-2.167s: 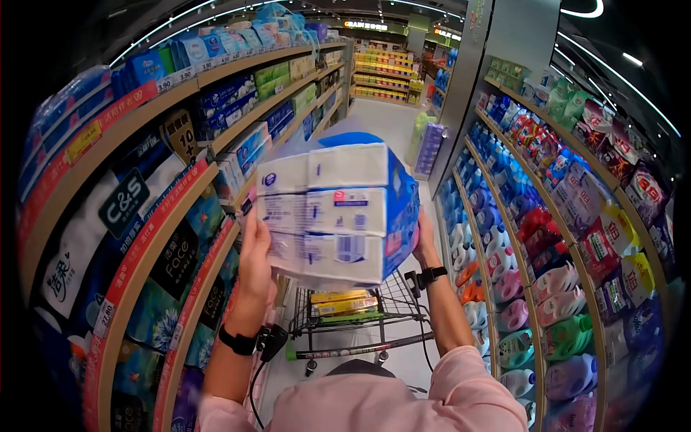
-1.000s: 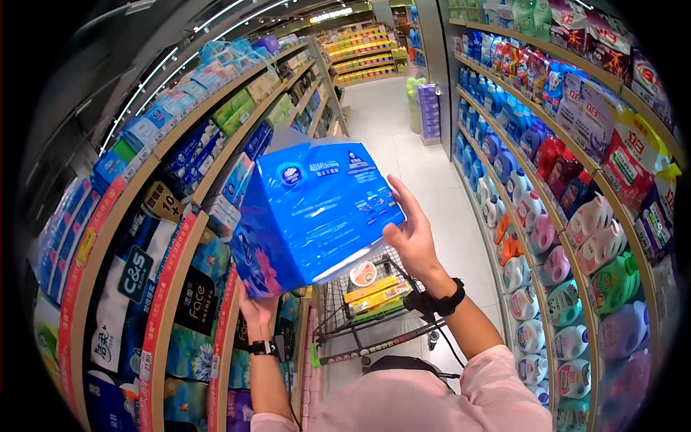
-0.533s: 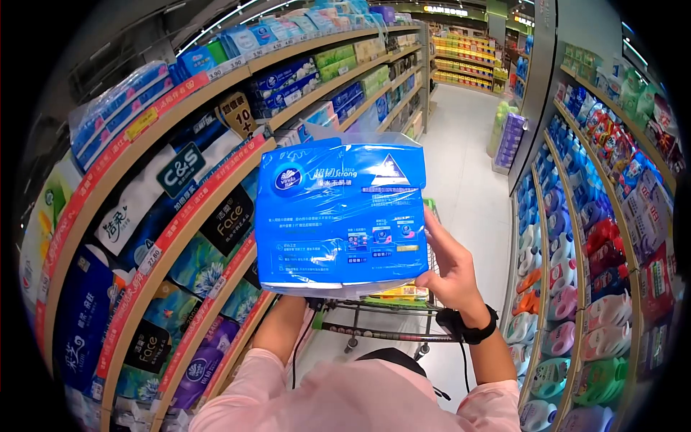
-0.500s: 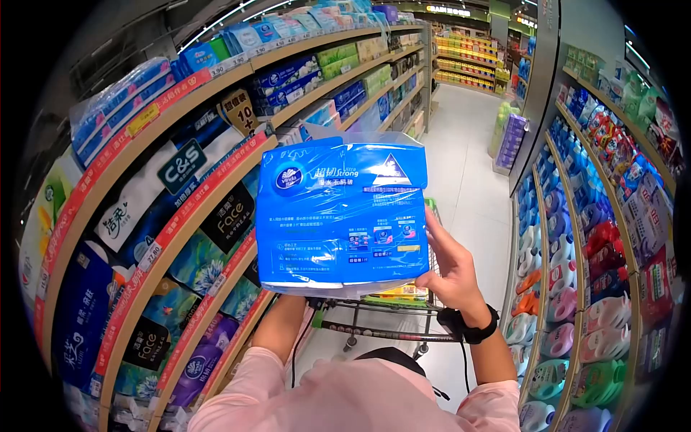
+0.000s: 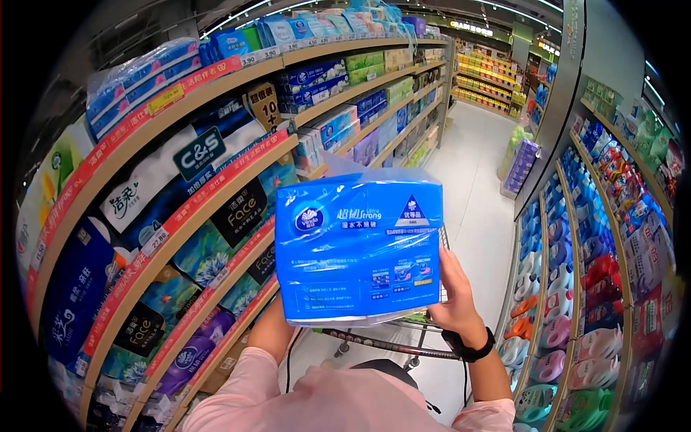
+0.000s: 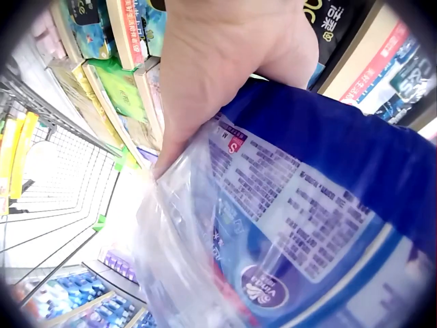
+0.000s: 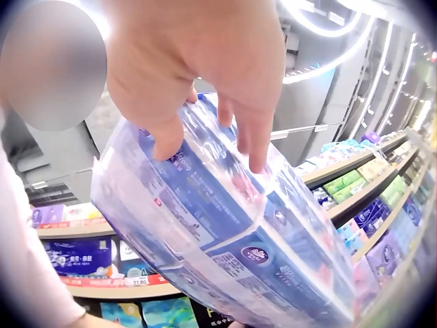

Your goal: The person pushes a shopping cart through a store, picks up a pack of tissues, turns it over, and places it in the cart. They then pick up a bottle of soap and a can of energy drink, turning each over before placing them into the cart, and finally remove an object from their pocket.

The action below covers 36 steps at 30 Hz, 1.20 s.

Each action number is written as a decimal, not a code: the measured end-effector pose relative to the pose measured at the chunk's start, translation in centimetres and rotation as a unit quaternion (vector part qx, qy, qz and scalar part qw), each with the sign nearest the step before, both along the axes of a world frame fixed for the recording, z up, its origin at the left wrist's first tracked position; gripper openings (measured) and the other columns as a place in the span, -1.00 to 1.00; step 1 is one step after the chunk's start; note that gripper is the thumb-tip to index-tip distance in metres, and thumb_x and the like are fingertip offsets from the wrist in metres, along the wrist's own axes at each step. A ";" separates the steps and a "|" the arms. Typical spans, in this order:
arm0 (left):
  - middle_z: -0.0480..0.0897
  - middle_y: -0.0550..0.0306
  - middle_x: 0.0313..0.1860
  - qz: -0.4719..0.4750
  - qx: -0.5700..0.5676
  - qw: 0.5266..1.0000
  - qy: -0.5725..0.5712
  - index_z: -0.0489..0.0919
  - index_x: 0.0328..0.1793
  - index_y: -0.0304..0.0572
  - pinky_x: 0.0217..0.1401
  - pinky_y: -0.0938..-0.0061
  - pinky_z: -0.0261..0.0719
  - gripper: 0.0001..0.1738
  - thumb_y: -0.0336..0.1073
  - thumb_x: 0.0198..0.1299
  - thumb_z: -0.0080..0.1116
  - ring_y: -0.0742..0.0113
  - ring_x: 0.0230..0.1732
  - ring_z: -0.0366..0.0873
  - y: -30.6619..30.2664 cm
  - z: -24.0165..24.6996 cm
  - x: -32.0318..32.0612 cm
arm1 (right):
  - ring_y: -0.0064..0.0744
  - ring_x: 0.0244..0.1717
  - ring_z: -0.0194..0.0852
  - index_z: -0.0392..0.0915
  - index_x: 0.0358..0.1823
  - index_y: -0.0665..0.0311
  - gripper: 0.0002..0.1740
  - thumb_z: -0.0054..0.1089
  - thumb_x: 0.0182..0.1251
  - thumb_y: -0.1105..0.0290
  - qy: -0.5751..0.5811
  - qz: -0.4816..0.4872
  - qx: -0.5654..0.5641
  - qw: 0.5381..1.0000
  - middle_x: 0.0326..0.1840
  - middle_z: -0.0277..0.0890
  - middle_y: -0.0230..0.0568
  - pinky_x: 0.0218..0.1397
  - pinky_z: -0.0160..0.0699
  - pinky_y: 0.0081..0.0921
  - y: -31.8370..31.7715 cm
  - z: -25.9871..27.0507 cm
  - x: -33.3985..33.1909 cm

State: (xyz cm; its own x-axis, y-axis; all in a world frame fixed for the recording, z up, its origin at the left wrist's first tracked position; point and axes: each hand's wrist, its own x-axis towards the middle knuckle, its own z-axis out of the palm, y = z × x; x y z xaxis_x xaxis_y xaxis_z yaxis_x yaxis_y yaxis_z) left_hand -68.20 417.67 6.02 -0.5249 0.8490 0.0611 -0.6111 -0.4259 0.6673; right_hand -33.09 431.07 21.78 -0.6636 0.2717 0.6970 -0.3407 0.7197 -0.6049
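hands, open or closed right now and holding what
Left hand: closed on the tissue pack, most of its fingers hidden.
Right hand: closed on the same pack, gripping its side.

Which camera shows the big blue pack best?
The head view: it shows one printed side of the blue pack facing the camera, with little covering it. The left wrist view cuts the pack off at the frame's edge, with the left hand gripping it. The right wrist view shows it slanted, partly behind the right hand.

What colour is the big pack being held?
The pack is mostly bright blue; the head view shows it best.
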 end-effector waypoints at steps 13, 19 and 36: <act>0.64 0.10 0.10 0.021 0.047 0.998 0.030 0.50 0.27 -0.14 0.12 0.32 0.66 -0.58 -0.04 0.48 0.02 0.27 0.01 0.65 0.3 3.0 -4.2 | -0.43 0.23 0.42 -0.10 0.55 0.27 0.03 0.19 0.05 0.85 -0.132 0.095 -0.308 0.937 0.26 0.32 -0.21 0.27 0.49 -0.45 -2.6 -5.3 1.8; 0.65 0.12 0.08 0.028 0.067 0.996 0.051 0.51 0.25 -0.14 0.09 0.35 0.67 -0.60 -0.06 0.48 0.03 0.29 -0.01 0.66 0.2 4.8 -5.8 | -0.38 0.18 0.49 0.23 0.36 0.37 -0.28 0.25 0.13 0.75 -0.095 0.047 -0.188 0.976 0.15 0.47 -0.18 0.21 0.50 -0.42 -0.7 -10.7 2.4; 0.66 0.14 0.04 0.057 0.034 0.997 -0.036 0.48 0.28 -0.08 0.09 0.33 0.73 -0.67 -0.39 0.42 0.08 0.30 -0.03 0.68 2.5 10.3 -5.1 | 0.07 0.45 0.31 0.03 0.58 0.41 0.03 0.42 0.10 0.42 -0.212 0.029 -0.323 0.922 0.52 0.20 0.18 0.43 0.36 -0.27 1.6 -14.8 6.0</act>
State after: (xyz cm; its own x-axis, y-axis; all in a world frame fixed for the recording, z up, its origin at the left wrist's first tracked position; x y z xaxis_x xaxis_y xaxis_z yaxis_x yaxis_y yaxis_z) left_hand -73.29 420.21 16.32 -0.6222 0.7792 0.0753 -0.6021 -0.5378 0.5901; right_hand -27.09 432.68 7.02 -0.8657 0.4949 0.0756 -0.0005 0.1501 -0.9887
